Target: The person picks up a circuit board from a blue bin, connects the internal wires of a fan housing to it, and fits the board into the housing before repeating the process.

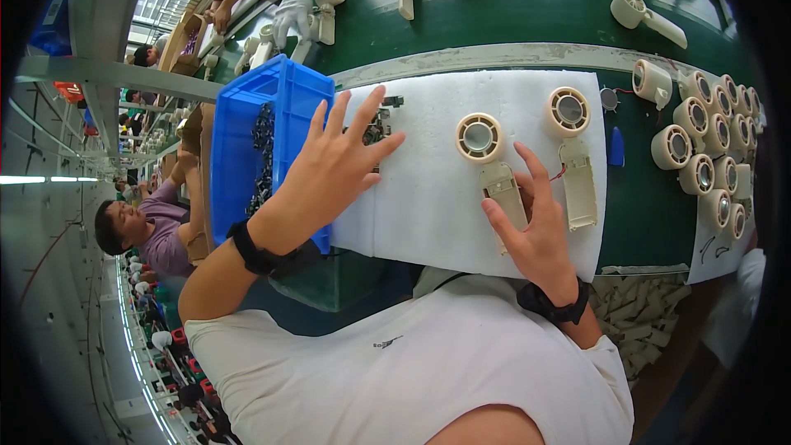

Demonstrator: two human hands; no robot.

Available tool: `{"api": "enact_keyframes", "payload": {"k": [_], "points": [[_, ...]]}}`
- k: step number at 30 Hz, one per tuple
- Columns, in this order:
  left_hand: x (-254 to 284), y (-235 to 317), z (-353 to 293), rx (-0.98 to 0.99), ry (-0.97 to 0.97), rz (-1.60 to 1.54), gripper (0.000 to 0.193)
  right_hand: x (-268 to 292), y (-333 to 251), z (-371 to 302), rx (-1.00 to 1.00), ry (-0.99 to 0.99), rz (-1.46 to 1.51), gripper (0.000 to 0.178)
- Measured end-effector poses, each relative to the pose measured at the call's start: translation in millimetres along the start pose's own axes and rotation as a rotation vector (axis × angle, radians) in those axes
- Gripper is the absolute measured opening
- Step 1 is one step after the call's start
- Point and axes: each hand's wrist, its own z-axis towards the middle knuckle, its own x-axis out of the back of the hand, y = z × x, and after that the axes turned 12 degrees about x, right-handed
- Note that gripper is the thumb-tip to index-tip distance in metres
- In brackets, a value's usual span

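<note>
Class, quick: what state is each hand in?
Left hand: open, fingers spread, holds nothing.
Right hand: open, fingers at a beige fan shell.

A foam mat (445,222) is lying on the surface (643,222), with a bin (239,148) sitting at its left edge. Two fan housings are resting on the mat, one (492,163) left of the other (572,144). A cluster of round housings (709,148) is lying to the mat's right. Beyond the mat, a conveyor belt (527,12) is carrying more housings (647,16).
</note>
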Motion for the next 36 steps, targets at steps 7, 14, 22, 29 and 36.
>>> {"api": "enact_keyframes", "payload": {"k": [7,14,22,29,36], "points": [[8.6,51.8,-39.0,-0.343,0.269,0.288,0.033,-2.7,-3.5,0.2,0.052,0.026,-0.188,0.072],[2.7,65.9,-57.2,-0.493,0.475,0.188,0.028,8.7,-40.0,-9.2,0.24,-0.058,-0.509,0.058],[-19.4,82.3,-67.0,-0.521,0.465,-0.238,0.022,9.6,-56.6,10.5,0.481,-0.248,0.04,0.037],[-23.1,81.9,-70.5,-0.537,0.368,-0.482,0.025,3.7,-45.1,12.3,0.587,-0.324,0.128,0.033],[-16.9,79.0,-65.4,-0.593,0.296,-0.752,0.039,13.1,-46.1,20.6,0.835,-0.44,-0.131,0.032]]}}
